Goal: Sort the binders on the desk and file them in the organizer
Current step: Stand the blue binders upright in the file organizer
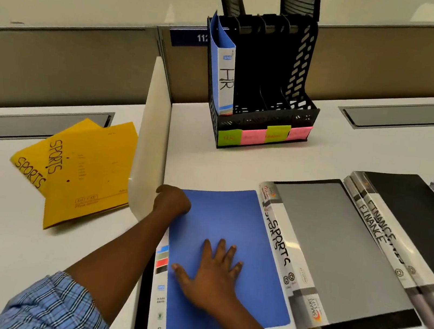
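Left hand (172,203) is curling round the far spine corner of the blue binder (230,217), which is lying flat on the desk (239,162) well short of the organizer (301,106). Right hand (212,268) is pressing flat on the cover, fingers spread, gripping nothing, likely steadying it for a lift. A matching HR binder (225,80) is already standing in the leftmost slot, so this one is probably heading there too
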Available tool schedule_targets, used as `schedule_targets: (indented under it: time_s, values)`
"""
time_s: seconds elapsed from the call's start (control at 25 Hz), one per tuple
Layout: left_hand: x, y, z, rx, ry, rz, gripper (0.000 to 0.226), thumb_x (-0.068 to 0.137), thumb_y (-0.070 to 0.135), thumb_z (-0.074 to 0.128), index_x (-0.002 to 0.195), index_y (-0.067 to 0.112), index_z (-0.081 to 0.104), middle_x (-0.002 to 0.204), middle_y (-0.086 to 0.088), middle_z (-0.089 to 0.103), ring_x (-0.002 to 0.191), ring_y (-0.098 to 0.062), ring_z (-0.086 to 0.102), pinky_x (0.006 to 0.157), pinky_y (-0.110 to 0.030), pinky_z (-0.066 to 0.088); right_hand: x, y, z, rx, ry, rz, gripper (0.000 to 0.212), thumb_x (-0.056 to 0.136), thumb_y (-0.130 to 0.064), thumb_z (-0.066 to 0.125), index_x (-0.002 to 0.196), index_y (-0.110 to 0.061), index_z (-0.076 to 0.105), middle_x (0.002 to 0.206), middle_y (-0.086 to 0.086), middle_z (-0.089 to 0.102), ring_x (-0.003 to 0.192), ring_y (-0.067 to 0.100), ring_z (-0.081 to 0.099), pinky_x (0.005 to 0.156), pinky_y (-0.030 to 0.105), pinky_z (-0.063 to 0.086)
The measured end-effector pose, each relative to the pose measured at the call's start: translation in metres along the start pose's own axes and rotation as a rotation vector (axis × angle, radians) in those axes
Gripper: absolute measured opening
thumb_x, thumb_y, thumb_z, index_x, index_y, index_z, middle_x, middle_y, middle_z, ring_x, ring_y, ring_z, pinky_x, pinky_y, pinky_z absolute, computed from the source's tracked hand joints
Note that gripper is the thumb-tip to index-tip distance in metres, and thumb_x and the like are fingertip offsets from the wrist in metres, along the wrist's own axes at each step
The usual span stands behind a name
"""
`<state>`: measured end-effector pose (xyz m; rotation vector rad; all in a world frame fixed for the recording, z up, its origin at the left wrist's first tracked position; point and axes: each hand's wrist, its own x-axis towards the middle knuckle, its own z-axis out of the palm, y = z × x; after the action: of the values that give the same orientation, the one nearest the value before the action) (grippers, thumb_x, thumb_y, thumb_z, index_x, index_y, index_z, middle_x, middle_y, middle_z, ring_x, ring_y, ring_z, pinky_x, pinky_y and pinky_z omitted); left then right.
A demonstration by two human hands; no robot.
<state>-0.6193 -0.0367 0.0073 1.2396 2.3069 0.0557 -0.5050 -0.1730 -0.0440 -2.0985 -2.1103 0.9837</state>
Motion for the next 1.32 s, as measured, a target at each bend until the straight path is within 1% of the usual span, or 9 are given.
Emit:
schedule_targets:
  time_s: [0.2, 0.28, 0.36, 0.48, 0.64, 0.72, 1.04, 1.2, 1.32]
  values:
    - [0.017, -0.002, -0.009, -0.327, -0.076, -0.022, 0.035, 0.095, 0.032, 0.039, 0.121, 0.012, 0.052, 0.122, -0.004, 0.056, 0.111, -0.017, 0.054, 0.095, -0.022, 0.037, 0.005, 0.002, -0.001, 0.004, 0.021, 0.002, 0.108, 0.067, -0.091, 0.02, 0.151, -0.028, -0.002, 0.157, 0.018, -0.015, 0.14, 0.045, -0.023, 0.106, 0.067, -0.013]
    - [0.003, 0.009, -0.026, -0.511, -0.111, -0.069, 0.021, 0.091, 0.027, 0.054, 0.086, 0.007, 0.053, 0.088, -0.007, 0.054, 0.081, -0.019, 0.054, 0.079, -0.028, 0.042, 0.005, 0.002, -0.007, 0.021, 0.012, 0.005, 0.108, 0.066, -0.092, 0.021, 0.151, -0.029, -0.003, 0.158, 0.017, -0.013, 0.141, 0.045, -0.021, 0.107, 0.066, -0.011]
    - [-0.001, 0.013, -0.037, -0.351, -0.213, 0.037, 0.03, 0.084, 0.016, 0.068, 0.068, 0.007, 0.044, 0.073, -0.007, 0.046, 0.076, -0.021, 0.051, 0.069, -0.031, 0.041, 0.003, 0.002, -0.016, 0.049, 0.001, 0.014, 0.109, 0.066, -0.093, 0.021, 0.151, -0.03, -0.002, 0.159, 0.016, -0.011, 0.142, 0.043, -0.018, 0.109, 0.065, -0.007]
    - [-0.006, 0.019, -0.059, -0.509, -0.332, -0.004, 0.031, 0.077, 0.022, 0.078, 0.087, 0.002, 0.056, 0.092, -0.015, 0.061, 0.093, -0.031, 0.062, 0.075, -0.037, 0.049, -0.004, -0.001, -0.035, 0.101, 0.026, 0.039, 0.106, 0.067, -0.093, 0.02, 0.151, -0.031, -0.001, 0.159, 0.013, -0.009, 0.145, 0.039, -0.012, 0.113, 0.06, 0.0]
    - [-0.017, 0.032, -0.095, -0.628, -0.457, 0.037, 0.048, 0.076, 0.034, 0.076, 0.107, 0.005, 0.053, 0.09, -0.013, 0.067, 0.077, -0.025, 0.066, 0.061, -0.036, 0.053, -0.019, -0.012, -0.077, 0.316, 0.08, 0.008, 0.111, 0.057, -0.095, 0.01, 0.148, -0.032, 0.01, 0.159, 0.008, 0.008, 0.146, 0.03, 0.007, 0.117, 0.051, 0.018]
    - [-0.023, 0.042, -0.109, -0.683, -0.46, 0.062, 0.054, 0.075, 0.033, 0.077, 0.115, 0.007, 0.05, 0.102, -0.014, 0.067, 0.086, -0.026, 0.066, 0.067, -0.037, 0.054, -0.024, -0.016, -0.103, 0.483, 0.091, -0.029, 0.113, 0.054, -0.096, 0.015, 0.147, -0.033, 0.019, 0.156, 0.002, 0.02, 0.143, 0.023, 0.022, 0.114, 0.045, 0.028]
    - [-0.058, 0.088, -0.149, -0.769, -0.084, 0.292, 0.051, 0.07, 0.032, 0.073, 0.107, 0.008, 0.049, 0.086, -0.008, 0.062, 0.072, -0.021, 0.064, 0.042, -0.023, 0.048, -0.048, -0.017, -0.173, 0.865, 0.038, -0.173, 0.1, 0.054, -0.087, 0.043, 0.137, -0.032, 0.04, 0.14, -0.004, 0.047, 0.125, 0.012, 0.049, 0.105, 0.038, 0.043]
    - [-0.067, 0.101, -0.163, -0.761, 0.014, 0.372, 0.059, 0.072, 0.035, 0.072, 0.117, 0.008, 0.046, 0.097, -0.009, 0.06, 0.083, -0.024, 0.064, 0.047, -0.027, 0.05, -0.066, -0.02, -0.191, 0.612, 0.03, -0.23, 0.116, 0.043, -0.1, 0.041, 0.142, -0.045, 0.016, 0.13, -0.023, 0.033, 0.119, 0.0, 0.039, 0.092, 0.022, 0.038]
    - [-0.074, 0.111, -0.17, -0.767, 0.011, 0.425, 0.057, 0.074, 0.034, 0.072, 0.118, 0.008, 0.046, 0.088, -0.005, 0.058, 0.075, -0.021, 0.063, 0.043, -0.026, 0.05, -0.071, -0.024, -0.187, 0.447, 0.141, -0.204, 0.104, 0.069, -0.065, 0.069, 0.143, -0.048, -0.002, 0.132, -0.022, 0.027, 0.114, -0.001, 0.037, 0.095, 0.021, 0.038]
